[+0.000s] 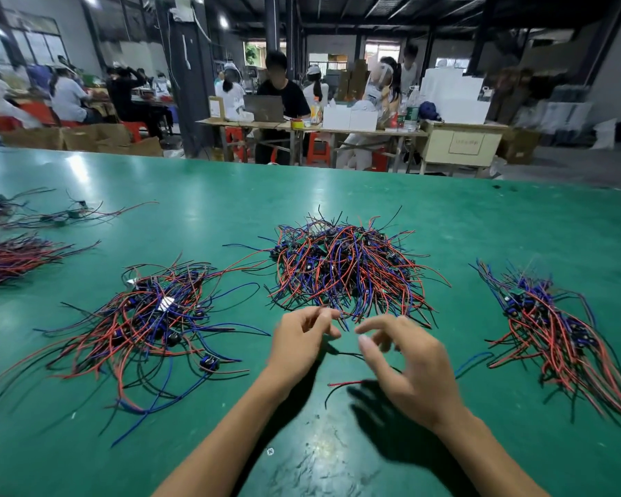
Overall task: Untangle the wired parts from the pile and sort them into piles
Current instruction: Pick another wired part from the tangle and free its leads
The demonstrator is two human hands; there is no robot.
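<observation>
Head view, left hand [299, 340], right hand [406, 360], central pile [345, 270] just beyond

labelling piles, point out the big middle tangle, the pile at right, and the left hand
middle tangle [345, 267], head view, centre of the heap
right pile [552, 328], head view, middle of the bundle
left hand [298, 344], head view, back of the hand

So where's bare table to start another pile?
Bare green table runs beyond the central pile, and between it and the right pile. Near edge by the forearms is free. Far left is crowded with bundles.
</observation>
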